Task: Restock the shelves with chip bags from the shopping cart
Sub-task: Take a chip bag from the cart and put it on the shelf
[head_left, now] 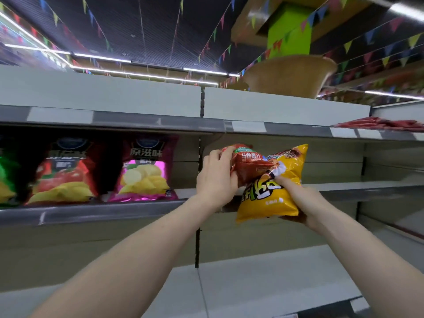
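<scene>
Before the grey metal shelf (344, 191), left hand (215, 180) grip clamps the red foil chip bag (250, 166) edgewise, right hand (304, 199) the yellow foil chip bag (268, 198); both likely light, crushable

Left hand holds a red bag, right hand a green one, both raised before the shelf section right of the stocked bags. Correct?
Not quite: the head view shows the right hand holding a yellow bag, not a green one. The left hand does hold the red bag, both raised before the shelf section right of the stocked bags.
</scene>
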A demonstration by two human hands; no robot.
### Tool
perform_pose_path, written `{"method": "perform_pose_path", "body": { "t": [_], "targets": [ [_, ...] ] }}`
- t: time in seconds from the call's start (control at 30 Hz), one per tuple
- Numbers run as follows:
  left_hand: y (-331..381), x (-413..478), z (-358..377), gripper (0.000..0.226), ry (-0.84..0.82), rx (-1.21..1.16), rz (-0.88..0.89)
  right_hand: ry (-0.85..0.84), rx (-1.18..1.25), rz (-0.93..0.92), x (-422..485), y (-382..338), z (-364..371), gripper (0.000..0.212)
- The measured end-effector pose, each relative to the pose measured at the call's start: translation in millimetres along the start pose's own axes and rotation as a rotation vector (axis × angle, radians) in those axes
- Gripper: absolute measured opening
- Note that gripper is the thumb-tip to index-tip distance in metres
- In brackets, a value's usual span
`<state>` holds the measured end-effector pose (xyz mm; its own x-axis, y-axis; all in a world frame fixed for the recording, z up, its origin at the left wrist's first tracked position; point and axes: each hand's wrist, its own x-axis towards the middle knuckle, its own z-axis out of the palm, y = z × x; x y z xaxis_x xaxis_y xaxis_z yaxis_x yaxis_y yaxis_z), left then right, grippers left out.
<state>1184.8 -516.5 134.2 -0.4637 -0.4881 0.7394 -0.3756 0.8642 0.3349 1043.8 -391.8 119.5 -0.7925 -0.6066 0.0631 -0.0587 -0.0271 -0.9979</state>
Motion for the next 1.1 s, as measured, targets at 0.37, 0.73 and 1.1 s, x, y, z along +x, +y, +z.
{"method": "perform_pose_path", "body": {
  "t": [0.37,0.73,1.1],
  "targets": [
    [-24,83,74,0.035,-0.163,0.152,-0.109,-0.085,0.164,0.073,110,-10,-19,0.042],
    [-6,138,114,0.044,-0.500,0.206,-0.377,-0.231,0.063,0.083,239,-4,-38,0.027],
    [17,152,156,0.046,-0.531,0.290,-0.185,-0.222,0.494,0.077,295,5,-70,0.025]
  ]
}}
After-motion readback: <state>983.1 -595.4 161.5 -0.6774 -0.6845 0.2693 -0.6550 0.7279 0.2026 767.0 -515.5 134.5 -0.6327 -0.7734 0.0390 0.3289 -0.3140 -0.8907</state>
